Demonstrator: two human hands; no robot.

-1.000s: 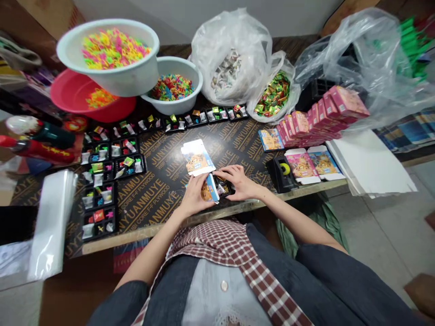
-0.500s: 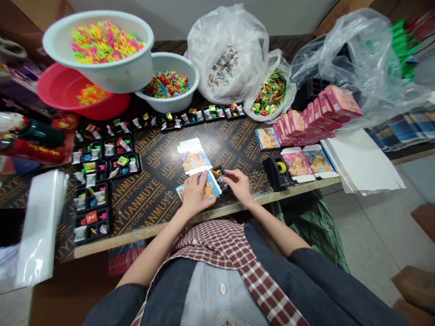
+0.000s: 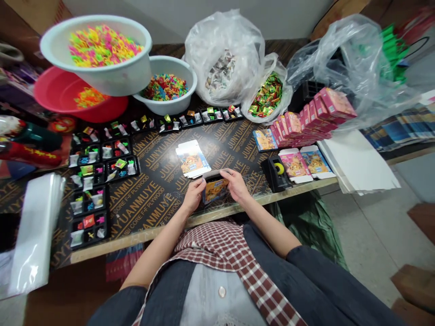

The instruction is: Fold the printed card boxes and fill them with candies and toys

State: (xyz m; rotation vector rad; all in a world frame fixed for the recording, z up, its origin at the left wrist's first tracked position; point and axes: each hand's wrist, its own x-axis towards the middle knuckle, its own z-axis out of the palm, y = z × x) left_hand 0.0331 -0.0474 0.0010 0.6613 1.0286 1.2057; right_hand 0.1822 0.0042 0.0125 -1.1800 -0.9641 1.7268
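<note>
the left hand (image 3: 195,194) and right hand (image 3: 237,184) pinch a box (image 3: 214,192) between them; a flat carton (image 3: 190,159) lies just beyond that box, a tape dispenser (image 3: 276,180) well right.

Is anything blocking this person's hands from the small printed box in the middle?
Nothing visible is. The left hand and right hand hold the printed box at its two ends. The flat cartons lie just beyond, not between hands and box.
</note>
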